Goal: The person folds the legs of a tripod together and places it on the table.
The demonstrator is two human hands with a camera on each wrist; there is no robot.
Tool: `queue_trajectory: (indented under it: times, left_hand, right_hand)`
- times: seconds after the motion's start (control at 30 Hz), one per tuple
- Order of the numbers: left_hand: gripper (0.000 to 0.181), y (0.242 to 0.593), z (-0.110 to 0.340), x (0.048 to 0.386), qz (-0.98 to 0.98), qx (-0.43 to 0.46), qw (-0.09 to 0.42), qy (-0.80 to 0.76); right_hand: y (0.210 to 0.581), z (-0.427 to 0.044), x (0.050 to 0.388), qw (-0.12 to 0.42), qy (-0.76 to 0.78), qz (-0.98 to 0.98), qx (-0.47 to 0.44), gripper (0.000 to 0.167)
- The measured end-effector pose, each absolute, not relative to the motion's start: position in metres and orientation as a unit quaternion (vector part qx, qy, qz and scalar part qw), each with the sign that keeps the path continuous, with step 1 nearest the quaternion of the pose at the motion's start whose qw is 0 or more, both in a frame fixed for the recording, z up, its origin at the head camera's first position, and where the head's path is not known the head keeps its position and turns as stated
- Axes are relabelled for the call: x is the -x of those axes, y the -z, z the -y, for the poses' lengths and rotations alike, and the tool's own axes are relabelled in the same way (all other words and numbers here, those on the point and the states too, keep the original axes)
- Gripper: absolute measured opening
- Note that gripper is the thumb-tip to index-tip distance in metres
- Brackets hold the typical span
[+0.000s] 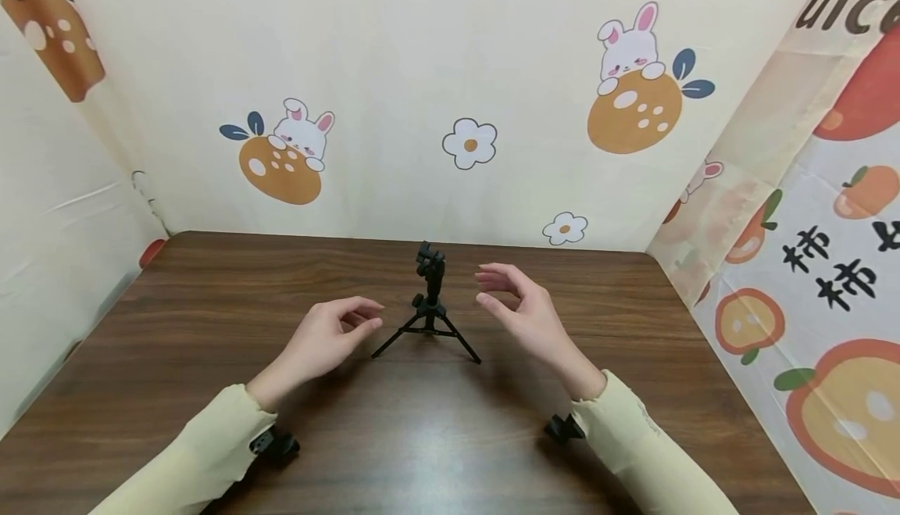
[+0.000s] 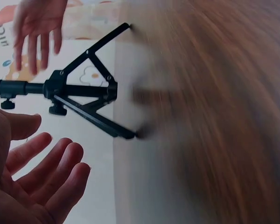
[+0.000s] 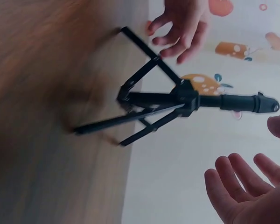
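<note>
One white cloth (image 1: 63, 179) is hanging far to the left of the black tripod (image 1: 431, 309), from which I, watching remotely, am reckoning all places. Next, a pale yellow left sleeve (image 1: 200, 452) is showing on the near left side of the tripod, a small black device (image 1: 276, 446) sitting at its cuff. Just left of the tripod, the left hand (image 1: 325, 341) is hovering apart from it, fingers loosely curved, thumb set away from them. The tripod itself is standing upright on the wood-grain table (image 1: 211, 304), legs splayed; behind it I am seeing a cream backdrop (image 1: 394, 179) bearing printed rabbits. Just right of the tripod, the right hand (image 1: 523, 308) is hovering likewise, fingers gently bent, thumb parted. A second black device (image 1: 565, 428) and the right sleeve (image 1: 647, 437) are showing on its near right side; farther right, a fruit-printed cloth (image 1: 816, 265) is hanging.
</note>
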State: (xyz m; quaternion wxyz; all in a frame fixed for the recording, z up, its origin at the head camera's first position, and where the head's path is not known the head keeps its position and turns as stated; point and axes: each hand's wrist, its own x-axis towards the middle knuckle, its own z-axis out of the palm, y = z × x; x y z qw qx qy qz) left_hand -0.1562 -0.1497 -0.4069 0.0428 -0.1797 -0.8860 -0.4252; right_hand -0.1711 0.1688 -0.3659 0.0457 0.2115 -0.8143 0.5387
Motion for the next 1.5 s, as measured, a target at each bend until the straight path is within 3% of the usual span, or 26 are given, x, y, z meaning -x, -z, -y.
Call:
queue_trajectory:
  times: [0.6, 0.93, 1.17, 1.5]
  left_hand:
    - [0.012, 0.408, 0.108, 0.167, 0.888, 0.187, 0.010, 0.421]
    - [0.010, 0.413, 0.100, 0.171, 0.900, 0.195, 0.036, 0.388]
    - [0.006, 0.412, 0.093, 0.167, 0.926, 0.166, 0.079, 0.330]
    - [0.008, 0.412, 0.088, 0.164, 0.923, 0.193, 0.100, 0.319]
  right_hand:
    - [0.338, -0.114, 0.180, 0.065, -0.565, 0.776, -0.273, 0.038]
    - [0.337, -0.103, 0.183, 0.097, -0.569, 0.772, -0.267, 0.025]
    - [0.337, -0.098, 0.186, 0.142, -0.557, 0.772, -0.271, 0.025]
    - [0.309, -0.092, 0.164, 0.182, -0.539, 0.773, -0.281, 0.021]
